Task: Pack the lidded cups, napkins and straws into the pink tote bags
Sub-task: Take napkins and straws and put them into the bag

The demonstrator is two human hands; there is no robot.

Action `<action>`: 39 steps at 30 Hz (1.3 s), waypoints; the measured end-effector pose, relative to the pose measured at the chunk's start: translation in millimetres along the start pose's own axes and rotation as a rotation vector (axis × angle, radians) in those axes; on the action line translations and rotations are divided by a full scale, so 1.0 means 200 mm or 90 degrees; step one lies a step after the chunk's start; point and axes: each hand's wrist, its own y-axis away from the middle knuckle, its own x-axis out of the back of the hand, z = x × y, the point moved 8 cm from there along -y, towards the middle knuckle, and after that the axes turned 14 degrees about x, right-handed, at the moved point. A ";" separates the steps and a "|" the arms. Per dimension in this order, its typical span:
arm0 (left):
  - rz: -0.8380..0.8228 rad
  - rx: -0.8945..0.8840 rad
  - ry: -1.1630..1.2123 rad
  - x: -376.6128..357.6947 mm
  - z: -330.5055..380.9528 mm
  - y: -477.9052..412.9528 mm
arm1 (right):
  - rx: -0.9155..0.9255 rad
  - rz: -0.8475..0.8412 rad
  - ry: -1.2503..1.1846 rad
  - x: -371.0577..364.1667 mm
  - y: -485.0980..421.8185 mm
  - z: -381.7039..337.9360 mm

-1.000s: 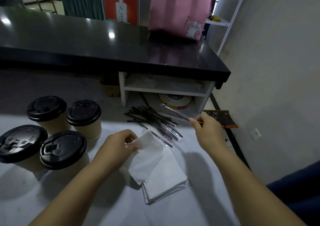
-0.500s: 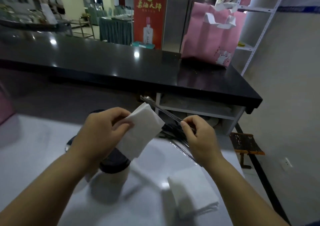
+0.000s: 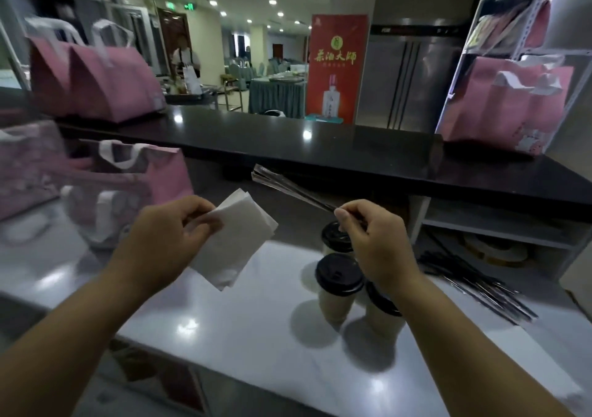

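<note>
My left hand (image 3: pixel 166 237) pinches a folded white napkin (image 3: pixel 235 240) in the air above the white table. My right hand (image 3: pixel 374 240) pinches wrapped black straws (image 3: pixel 288 189), which slant up to the left. Below my right hand stand three paper cups with black lids (image 3: pixel 339 274). An open pink tote bag (image 3: pixel 137 186) sits on the table at the left, blurred. A heap of loose wrapped straws (image 3: pixel 477 283) lies on the table at the right.
A black counter (image 3: pixel 288 141) runs across behind the table. Two pink totes (image 3: pixel 96 83) stand on its left end and one (image 3: pixel 506 109) on its right end. A white shelf unit (image 3: pixel 499 234) sits under the counter at the right.
My view has swung left and up. Both hands rose from the table with the napkin and straws. The pink totes at the left have come into view; the napkin stack has left it.
</note>
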 end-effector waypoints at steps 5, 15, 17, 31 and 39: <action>0.054 0.019 -0.009 0.26 -0.30 -0.05 | 0.033 -0.009 -0.020 -0.31 -0.15 -0.22; 0.171 0.041 -0.024 0.61 -0.81 -0.37 | 0.101 -0.069 -0.009 -0.95 -0.65 -0.43; 0.214 0.047 -0.042 0.69 -0.91 -0.48 | 0.129 -0.094 0.017 -1.09 -0.79 -0.45; 0.210 0.009 -0.008 0.75 -1.42 -1.16 | 0.175 -0.483 0.318 -2.05 -1.34 -0.41; 0.106 -0.034 0.093 0.63 -1.61 -1.40 | 0.092 -0.514 0.380 -2.27 -1.34 -0.28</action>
